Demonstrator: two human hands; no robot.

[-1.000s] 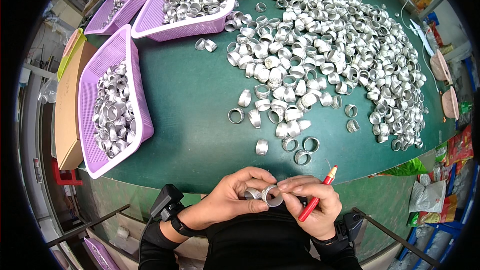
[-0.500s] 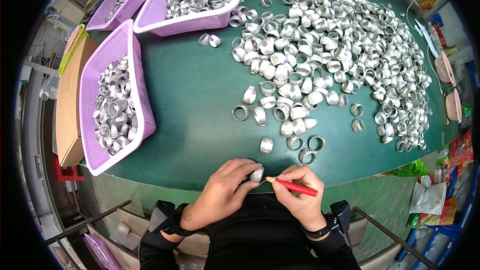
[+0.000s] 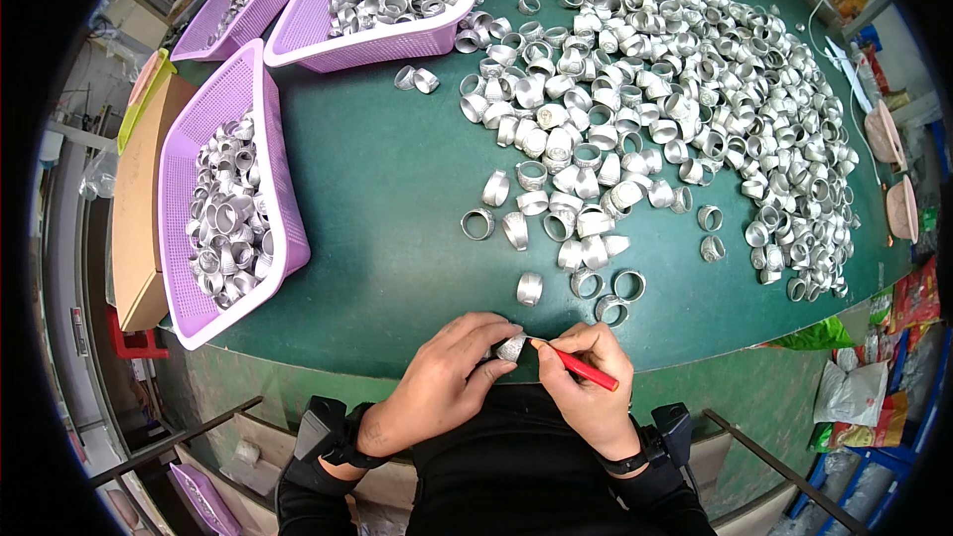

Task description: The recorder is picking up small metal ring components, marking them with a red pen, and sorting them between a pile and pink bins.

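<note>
Between the thumb and fingers of my left hand (image 3: 452, 365) is a silver-coloured ring (image 3: 511, 347), its patterned face turned up to the right. My right hand (image 3: 594, 387) grips a red pencil-shaped tool (image 3: 588, 369) with a pale tapered front end. Its tip is right beside the held ring; whether they touch, I cannot tell. Both hands are at the table's near edge. Just beyond them lie a single ring (image 3: 529, 288) and a few more loose rings (image 3: 611, 311).
A large heap of silver rings (image 3: 675, 89) covers the right and far side of the green table (image 3: 387, 208). On the left stand purple baskets (image 3: 281, 179) with rings in them, beside a cardboard box (image 3: 139, 228). Bags (image 3: 854, 392) lie at the lower right.
The red tool has shifted slightly left and up with my right hand, and its angle has steepened. The ring in my left hand has tilted a little.
</note>
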